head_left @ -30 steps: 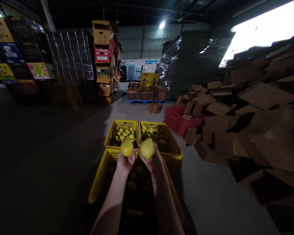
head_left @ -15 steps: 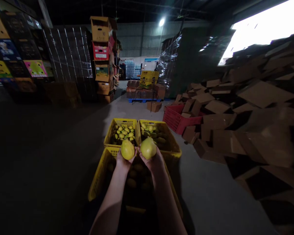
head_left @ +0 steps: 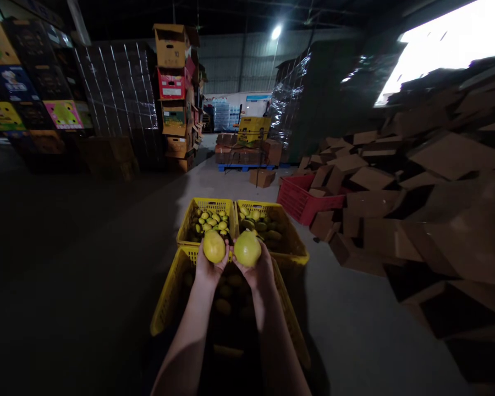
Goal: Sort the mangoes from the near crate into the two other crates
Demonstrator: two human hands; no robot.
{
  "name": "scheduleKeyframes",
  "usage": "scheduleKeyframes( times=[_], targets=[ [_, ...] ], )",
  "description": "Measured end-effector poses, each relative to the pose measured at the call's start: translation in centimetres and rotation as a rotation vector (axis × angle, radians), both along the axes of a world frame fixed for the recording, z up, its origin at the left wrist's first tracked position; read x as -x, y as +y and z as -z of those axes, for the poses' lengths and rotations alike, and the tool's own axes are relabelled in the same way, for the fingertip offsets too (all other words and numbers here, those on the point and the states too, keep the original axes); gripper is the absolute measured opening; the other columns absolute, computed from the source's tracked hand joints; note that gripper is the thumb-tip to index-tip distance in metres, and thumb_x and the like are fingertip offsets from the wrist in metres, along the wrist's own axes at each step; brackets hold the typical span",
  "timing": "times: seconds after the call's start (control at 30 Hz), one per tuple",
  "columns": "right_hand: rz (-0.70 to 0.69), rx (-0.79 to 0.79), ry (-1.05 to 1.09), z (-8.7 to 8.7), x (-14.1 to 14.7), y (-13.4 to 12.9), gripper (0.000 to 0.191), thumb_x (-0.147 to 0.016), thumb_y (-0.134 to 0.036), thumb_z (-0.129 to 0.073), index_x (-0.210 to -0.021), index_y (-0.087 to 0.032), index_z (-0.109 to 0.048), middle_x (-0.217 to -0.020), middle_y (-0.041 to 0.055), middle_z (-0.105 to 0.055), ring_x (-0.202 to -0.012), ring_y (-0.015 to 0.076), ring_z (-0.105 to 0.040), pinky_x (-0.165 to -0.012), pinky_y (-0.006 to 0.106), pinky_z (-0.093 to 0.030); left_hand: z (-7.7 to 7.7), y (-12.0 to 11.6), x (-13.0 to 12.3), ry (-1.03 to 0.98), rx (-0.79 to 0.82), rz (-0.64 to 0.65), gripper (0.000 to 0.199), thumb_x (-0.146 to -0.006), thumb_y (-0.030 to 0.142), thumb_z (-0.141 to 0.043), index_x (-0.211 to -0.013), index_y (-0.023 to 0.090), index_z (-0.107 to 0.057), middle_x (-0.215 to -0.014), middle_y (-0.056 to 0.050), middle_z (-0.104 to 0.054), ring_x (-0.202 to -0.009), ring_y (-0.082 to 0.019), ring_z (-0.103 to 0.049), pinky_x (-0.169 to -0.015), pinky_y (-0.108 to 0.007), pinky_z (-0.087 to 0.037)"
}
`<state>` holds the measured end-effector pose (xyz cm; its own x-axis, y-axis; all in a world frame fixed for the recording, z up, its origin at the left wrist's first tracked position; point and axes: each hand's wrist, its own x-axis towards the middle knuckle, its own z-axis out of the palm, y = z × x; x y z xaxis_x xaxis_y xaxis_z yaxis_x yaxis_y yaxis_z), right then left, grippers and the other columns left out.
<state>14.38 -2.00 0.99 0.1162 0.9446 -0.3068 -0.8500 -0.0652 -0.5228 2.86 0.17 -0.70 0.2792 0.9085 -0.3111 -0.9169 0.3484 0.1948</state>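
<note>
My left hand (head_left: 206, 270) is wrapped round the lower side of a smooth yellow fruit (head_left: 214, 247). A rounder, yellow-green fruit (head_left: 247, 249) rests in the curled fingers of my right hand (head_left: 262, 270). Both fruits are held side by side, slightly apart, and their exact kind cannot be told. Beneath my forearms stands the near yellow crate (head_left: 165, 297), with several dim fruits (head_left: 223, 306) in shadow inside. Just beyond my hands are the far left yellow crate (head_left: 185, 223), holding several yellow-green fruits (head_left: 212, 220), and the far right yellow crate (head_left: 295, 236), with longer greenish fruits (head_left: 260, 226).
A heap of cardboard boxes (head_left: 379, 242) fills the right side, beside a red crate (head_left: 297, 201). Stacked cartons (head_left: 173, 82) and wrapped pallets (head_left: 115, 99) stand at the back left. A blue pallet (head_left: 245, 167) bears boxes farther ahead.
Both fruits have turned a little in my hands; the left one now shows a rounder side. My hands stay nearly in place, and the view has shifted slightly.
</note>
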Motion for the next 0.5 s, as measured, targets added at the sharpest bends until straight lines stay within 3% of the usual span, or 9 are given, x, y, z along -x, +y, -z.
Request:
scheduleKeyframes(
  times=[0.2, 0.33, 0.5],
  targets=[
    [0.136, -0.088, -0.058, 0.2, 0.9, 0.2, 0.022, -0.071, -0.038, -0.059, -0.079, -0.019, -0.063, -0.063, 0.0015, -0.069, -0.063, 0.0192, -0.068, -0.059, 0.03, -0.055, -1.2, -1.4, 0.0, 0.097, -0.217, -0.03, 0.023, -0.081, 0.03, -0.051, -0.093, 0.015, -0.064, -0.074, -0.004, -0.066, -0.061, -0.016, -0.064, -0.053, -0.025, -0.051],
    [0.208, -0.269, -0.209, 0.6, 1.6, 0.2, 0.024, -0.067, -0.04, -0.062, -0.072, -0.017, -0.065, -0.065, 0.002, -0.069, -0.07, 0.0199, -0.068, -0.062, 0.029, -0.054, -1.5, -2.0, 0.0, 0.186, -0.326, -0.075, 0.02, -0.075, 0.032, -0.057, -0.075, 0.013, -0.063, -0.07, -0.004, -0.064, -0.057, -0.015, -0.062, -0.051, -0.025, -0.049],
    [0.306, -0.515, -0.442, 0.4, 1.4, -0.4, 0.025, -0.071, -0.039, -0.058, -0.069, -0.017, -0.07, -0.069, 0.003, -0.069, -0.074, 0.0203, -0.066, -0.068, 0.03, -0.052, -1.2, -2.2, 0.1, 0.231, -0.472, -0.117, 0.023, -0.07, 0.034, -0.058, -0.068, 0.012, -0.064, -0.067, -0.007, -0.064, -0.057, -0.017, -0.061, -0.05, -0.025, -0.048]
  ],
)
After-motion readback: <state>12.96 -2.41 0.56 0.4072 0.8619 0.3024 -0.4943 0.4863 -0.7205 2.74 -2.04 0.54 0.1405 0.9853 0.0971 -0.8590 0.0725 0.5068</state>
